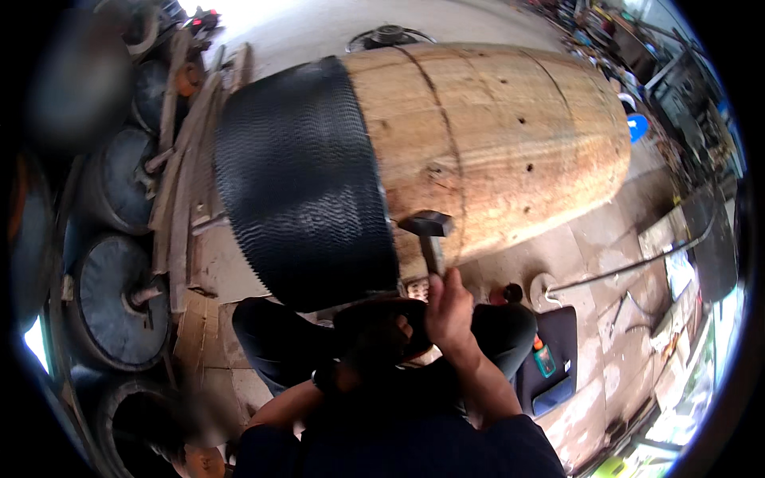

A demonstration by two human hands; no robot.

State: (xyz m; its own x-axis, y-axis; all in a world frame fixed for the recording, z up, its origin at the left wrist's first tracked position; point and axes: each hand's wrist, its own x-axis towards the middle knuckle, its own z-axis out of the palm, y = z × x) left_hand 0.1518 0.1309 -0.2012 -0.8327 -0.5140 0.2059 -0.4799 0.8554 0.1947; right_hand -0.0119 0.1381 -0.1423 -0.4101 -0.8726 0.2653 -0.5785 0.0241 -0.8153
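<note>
My right hand (pixel 449 312) is closed around the handle of a hammer (pixel 431 237). The dark hammer head is raised in front of a large wooden drum (pixel 510 135), close to the edge of the black sheet (pixel 307 175) wrapped around its left end. That sheet has a fine raised pattern and a toothed left edge. Low in front of my body, my left hand (pixel 374 338) lies in deep shadow beside a dark round shape (pixel 414 309). Its fingertips look curled together; whatever they hold is hidden. A dark band circles my left wrist.
Large grey wheel-like discs (pixel 119 303) line the left side, beside long wooden planks (pixel 185 183). On the right, a dark mat (pixel 555 350) holds a small green bottle (pixel 543 356). A hose (pixel 629 267) crosses the tiled floor (pixel 590 398). Clutter fills the far right.
</note>
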